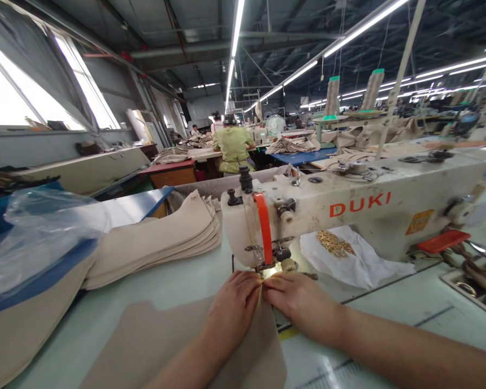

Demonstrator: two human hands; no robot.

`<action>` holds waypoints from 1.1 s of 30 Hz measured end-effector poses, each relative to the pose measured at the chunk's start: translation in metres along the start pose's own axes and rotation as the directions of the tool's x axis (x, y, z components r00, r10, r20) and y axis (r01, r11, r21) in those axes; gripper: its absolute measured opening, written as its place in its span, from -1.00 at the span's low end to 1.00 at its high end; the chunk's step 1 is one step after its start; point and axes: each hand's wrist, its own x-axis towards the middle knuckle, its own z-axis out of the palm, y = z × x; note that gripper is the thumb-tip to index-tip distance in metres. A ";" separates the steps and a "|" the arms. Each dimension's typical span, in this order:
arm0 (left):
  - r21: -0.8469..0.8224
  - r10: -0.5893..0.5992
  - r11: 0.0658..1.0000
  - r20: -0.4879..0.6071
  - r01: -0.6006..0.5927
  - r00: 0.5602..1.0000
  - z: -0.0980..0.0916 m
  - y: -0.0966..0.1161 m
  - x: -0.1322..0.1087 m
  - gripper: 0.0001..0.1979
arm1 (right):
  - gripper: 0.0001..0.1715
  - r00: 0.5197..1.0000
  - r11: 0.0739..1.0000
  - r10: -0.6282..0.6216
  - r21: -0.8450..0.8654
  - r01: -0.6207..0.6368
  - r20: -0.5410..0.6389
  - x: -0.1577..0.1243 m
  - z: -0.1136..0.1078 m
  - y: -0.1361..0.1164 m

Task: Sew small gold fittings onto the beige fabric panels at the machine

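A beige fabric piece [146, 346] lies flat on the pale green table, its far end under the needle of a white DUKI sewing machine [348, 210]. My left hand [233, 310] rests on the fabric, fingers closed and pinching its edge right at the presser foot [267, 268]. My right hand [299, 302] comes in from the right and pinches the same edge, fingertips touching those of the left. The needle area is partly hidden behind my fingers.
A stack of beige cut pieces [162, 237] lies left of the machine, a clear plastic bag [40, 232] further left. White cloth with gold metal parts [335, 243] sits under the machine arm. A person in green [233, 148] works at a far table.
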 end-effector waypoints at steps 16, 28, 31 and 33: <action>-0.032 0.005 0.999 -0.044 -0.007 0.999 -0.002 -0.003 0.003 -0.84 | -0.85 1.000 1.000 0.022 -0.021 -0.022 0.006 0.002 -0.004 -0.003; 0.039 -0.014 0.999 0.020 0.013 1.000 -0.009 0.003 -0.003 -0.79 | -0.87 0.998 0.998 -0.054 0.020 0.054 -0.019 -0.006 -0.006 -0.005; 0.073 -0.036 0.997 0.076 0.030 0.996 -0.012 0.005 -0.008 -0.75 | -0.85 0.997 0.997 -0.075 0.019 0.075 0.014 -0.007 -0.012 -0.009; 0.104 -0.029 0.994 0.105 0.018 0.994 -0.013 0.004 -0.010 -0.73 | -0.84 0.996 0.997 -0.075 0.014 0.075 0.039 -0.007 -0.014 -0.010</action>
